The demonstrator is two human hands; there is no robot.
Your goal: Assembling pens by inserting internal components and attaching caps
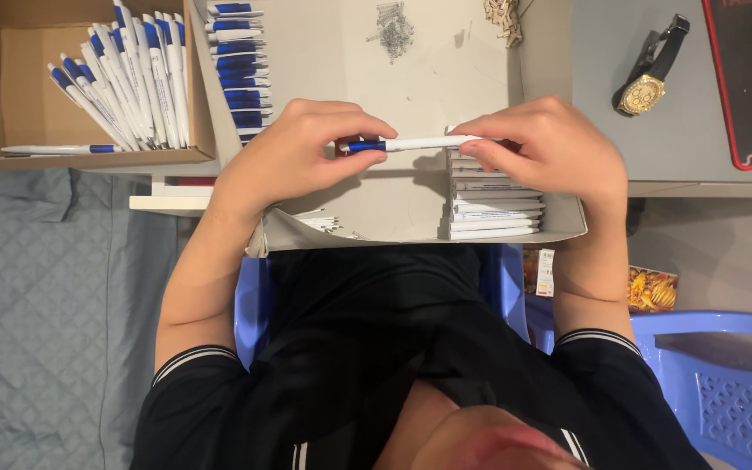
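**Pen held between two hands above a shallow tray**

The left hand (293, 157) grips the blue end of a white pen (406, 144); the right hand (550, 148) pinches its white end. Below lies a white tray (567, 228) with stacked white barrels (491, 204). A cardboard box (10, 87) of pens stands left.

Even, soft indoor light from above; exposure moderate, no strong glare. Hands cast short, soft shadows onto the white tray (428, 61). Centre sharp; the dark shirt (376, 348) at the bottom edge loses detail and blurs slightly.
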